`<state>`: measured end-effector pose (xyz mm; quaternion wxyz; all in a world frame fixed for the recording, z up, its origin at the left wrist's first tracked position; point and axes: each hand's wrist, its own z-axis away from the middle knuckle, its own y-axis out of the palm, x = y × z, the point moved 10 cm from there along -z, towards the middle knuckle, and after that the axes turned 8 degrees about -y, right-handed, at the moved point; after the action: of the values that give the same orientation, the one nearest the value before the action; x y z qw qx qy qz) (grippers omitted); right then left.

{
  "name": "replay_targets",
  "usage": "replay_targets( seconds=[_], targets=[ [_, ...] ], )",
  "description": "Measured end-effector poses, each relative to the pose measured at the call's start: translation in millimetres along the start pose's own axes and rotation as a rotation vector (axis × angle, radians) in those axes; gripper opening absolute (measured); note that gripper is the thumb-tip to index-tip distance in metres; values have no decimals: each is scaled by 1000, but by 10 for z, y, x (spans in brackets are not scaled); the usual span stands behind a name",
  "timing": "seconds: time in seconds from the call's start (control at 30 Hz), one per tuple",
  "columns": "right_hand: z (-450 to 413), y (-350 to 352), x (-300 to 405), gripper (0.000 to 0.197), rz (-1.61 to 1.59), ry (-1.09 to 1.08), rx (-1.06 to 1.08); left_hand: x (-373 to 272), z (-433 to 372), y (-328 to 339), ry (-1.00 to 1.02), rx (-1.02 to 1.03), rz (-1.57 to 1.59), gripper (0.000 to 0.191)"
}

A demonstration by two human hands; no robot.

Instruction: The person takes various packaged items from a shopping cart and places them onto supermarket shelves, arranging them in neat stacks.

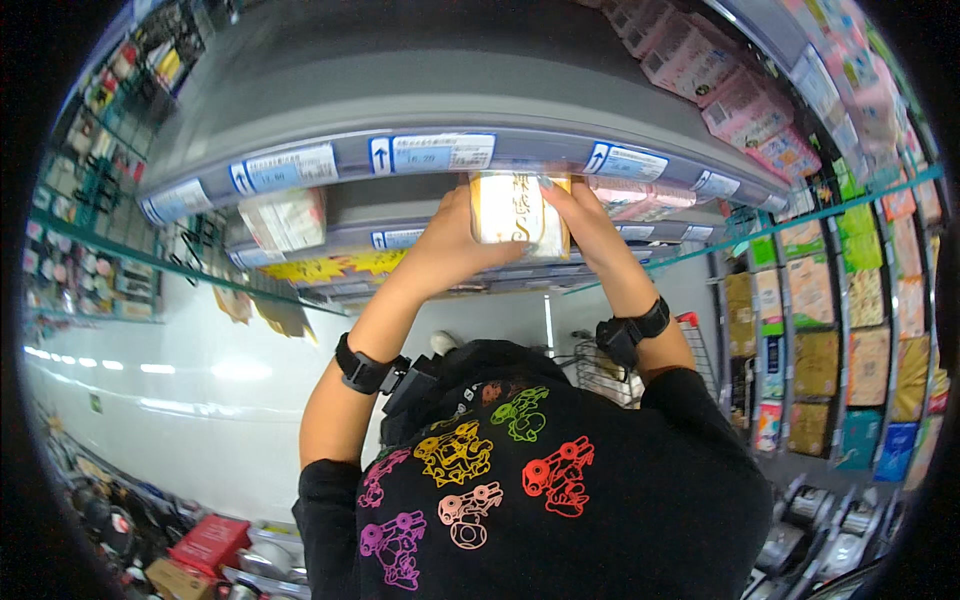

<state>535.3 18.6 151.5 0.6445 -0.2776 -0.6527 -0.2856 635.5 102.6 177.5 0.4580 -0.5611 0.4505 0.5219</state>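
Both hands hold a white and yellow soft package (pixel 510 214) bearing writing, at the front of a lower shelf. My left hand (pixel 454 247) grips its left side, with the thumb along the near edge. My right hand (pixel 581 214) grips its right side, a finger or thumb lying over the top face. Just beyond the package runs the upper shelf's grey edge with price labels (pixel 431 152). On the lower shelf, a pale package (pixel 283 219) lies to the left and pink packages (pixel 641 196) lie to the right.
Pink packages (pixel 750 112) line the upper shelf's right end. Green wire dividers (pixel 802 199) flank the shelving. Right of me are a wire shopping cart (pixel 611 379) and shelves of packaged goods (pixel 814 360). A red box (pixel 210 544) and cookware are at lower left.
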Motion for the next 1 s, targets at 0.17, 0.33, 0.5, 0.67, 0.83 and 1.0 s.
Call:
replay_targets(
  seconds=[0.17,0.33,0.5,0.67,0.83,1.0],
  targets=[
    [-192,5,16,30,55,-119,-72,169,-135,-48,-117,17,-155,44],
    [-314,-69,-7,28,384,-140,-131,382,-301,-240,-169,-135,-391,50],
    [-326,44,171,21,979,-489,-215,305,-494,-287,135,-298,-885,56],
    [-382,-75,-166,48,809,-289,-199,375,-601,-165,145,-315,-820,53],
    [-173,20,-53,51,710,-356,-243,567,-677,-154,131,-267,-757,48],
    [252,256,358,44,1024,-773,-402,399,-367,-143,29,-230,-756,53]
  ],
)
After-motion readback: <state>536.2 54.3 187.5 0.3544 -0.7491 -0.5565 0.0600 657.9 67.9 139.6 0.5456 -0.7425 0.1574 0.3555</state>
